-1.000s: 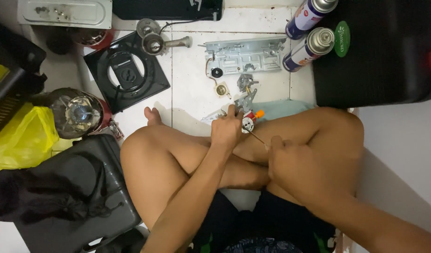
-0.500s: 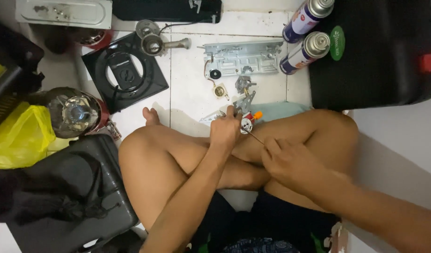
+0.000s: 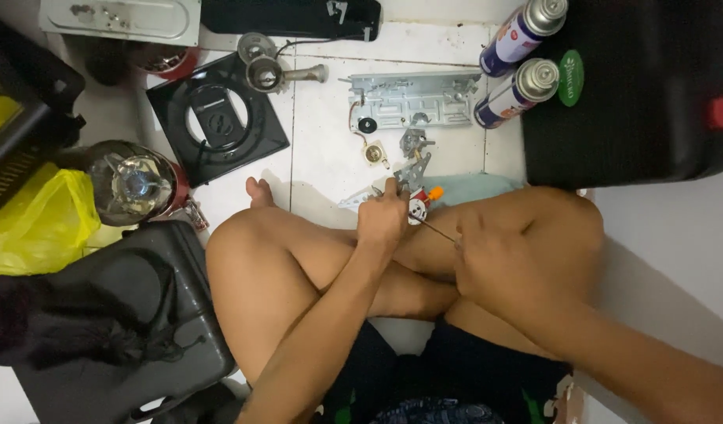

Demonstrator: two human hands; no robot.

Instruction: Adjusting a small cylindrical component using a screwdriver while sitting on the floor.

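Left hand (image 3: 383,220) rests over crossed legs, fingers pinched on a small metal valve part (image 3: 414,196) with an orange tip. Right hand (image 3: 499,255) grips a thin screwdriver (image 3: 436,228) angled into it.

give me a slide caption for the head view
Seated cross-legged on the floor, left hand grips a small metal part while right hand works a thin tool into it.
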